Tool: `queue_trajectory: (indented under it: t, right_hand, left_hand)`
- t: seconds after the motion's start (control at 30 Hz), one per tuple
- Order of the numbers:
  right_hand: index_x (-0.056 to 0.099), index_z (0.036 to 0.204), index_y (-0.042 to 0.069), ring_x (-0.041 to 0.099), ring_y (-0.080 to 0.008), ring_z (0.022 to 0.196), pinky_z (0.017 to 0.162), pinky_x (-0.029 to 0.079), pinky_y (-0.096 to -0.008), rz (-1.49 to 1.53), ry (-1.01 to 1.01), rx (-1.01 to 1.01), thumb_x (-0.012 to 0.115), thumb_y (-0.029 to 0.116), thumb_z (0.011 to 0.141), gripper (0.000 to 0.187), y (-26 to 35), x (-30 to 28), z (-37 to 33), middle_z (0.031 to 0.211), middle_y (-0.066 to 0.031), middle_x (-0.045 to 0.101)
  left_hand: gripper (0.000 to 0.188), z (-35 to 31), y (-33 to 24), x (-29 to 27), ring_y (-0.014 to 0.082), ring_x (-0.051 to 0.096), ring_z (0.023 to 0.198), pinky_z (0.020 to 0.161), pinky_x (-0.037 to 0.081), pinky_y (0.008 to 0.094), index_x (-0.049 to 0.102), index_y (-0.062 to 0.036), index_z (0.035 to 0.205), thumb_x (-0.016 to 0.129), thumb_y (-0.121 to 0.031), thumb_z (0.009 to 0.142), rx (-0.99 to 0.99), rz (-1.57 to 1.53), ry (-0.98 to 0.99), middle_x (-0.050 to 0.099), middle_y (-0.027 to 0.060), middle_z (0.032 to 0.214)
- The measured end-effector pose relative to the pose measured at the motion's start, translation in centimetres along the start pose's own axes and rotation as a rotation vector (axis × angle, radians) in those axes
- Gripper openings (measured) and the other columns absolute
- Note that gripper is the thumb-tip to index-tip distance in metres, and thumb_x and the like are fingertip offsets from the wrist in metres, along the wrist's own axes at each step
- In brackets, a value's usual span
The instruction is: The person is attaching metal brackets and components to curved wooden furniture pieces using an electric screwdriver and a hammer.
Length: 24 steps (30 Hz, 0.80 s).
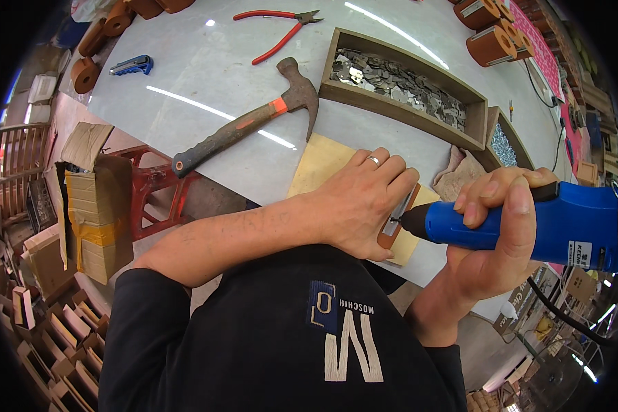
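My right hand [518, 226] is wrapped round a blue electric screwdriver [575, 220] with a black nose, pointing left. Its tip meets a dark screw [395, 220] at a small metal plate [390, 227] on a brown, wood-like piece [388, 242]. With a ring on one finger, my left hand [367, 196] grips this piece and presses it down, its fingers along the far side and its thumb at the near end. The hand hides much of the piece. A yellowish sheet [326, 161] lies underneath.
Beyond my left hand lie a claw hammer [237, 127], red-handled cutting pliers [278, 51] and a blue utility knife [132, 65]. A long box [405, 104] holds metal plates; a smaller box [493, 127] holds screws. Nearby are a cloth [458, 180] and brown cylindrical pieces [491, 47].
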State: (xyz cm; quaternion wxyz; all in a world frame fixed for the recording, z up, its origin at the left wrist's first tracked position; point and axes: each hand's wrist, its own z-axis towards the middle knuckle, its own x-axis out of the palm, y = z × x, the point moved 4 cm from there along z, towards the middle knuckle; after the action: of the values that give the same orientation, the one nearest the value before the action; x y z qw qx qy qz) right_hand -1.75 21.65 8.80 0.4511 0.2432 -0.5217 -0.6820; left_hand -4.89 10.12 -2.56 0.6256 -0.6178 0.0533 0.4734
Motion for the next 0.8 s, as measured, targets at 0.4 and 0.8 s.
queue_trajectory:
  t: [0.4,0.8]
  right_hand:
    - [0.053,0.111,0.000,0.050,-0.0127,0.054,0.056,0.048,-0.0316,-0.016,-0.009,0.066,0.060,0.011,0.095,0.021,-0.22,-0.03,0.20,0.077,-0.0104,0.059]
    - [0.052,0.113,0.000,0.051,-0.0130,0.054,0.055,0.048,-0.0319,-0.045,0.061,0.074,0.061,0.012,0.095,0.024,-0.45,-0.02,0.52,0.077,-0.0103,0.059]
  left_hand:
    - [0.088,0.02,0.00,0.02,0.0364,0.049,0.109,0.094,0.040,0.0450,0.048,-0.0010,0.127,0.088,-0.033,0.055,-0.020,-0.005,0.021,0.051,0.0171,0.115]
    - [0.090,0.03,0.14,0.04,0.0369,0.049,0.111,0.097,0.040,0.0458,0.047,-0.0015,0.129,0.088,-0.033,0.055,-0.030,-0.037,0.031,0.051,0.0172,0.117]
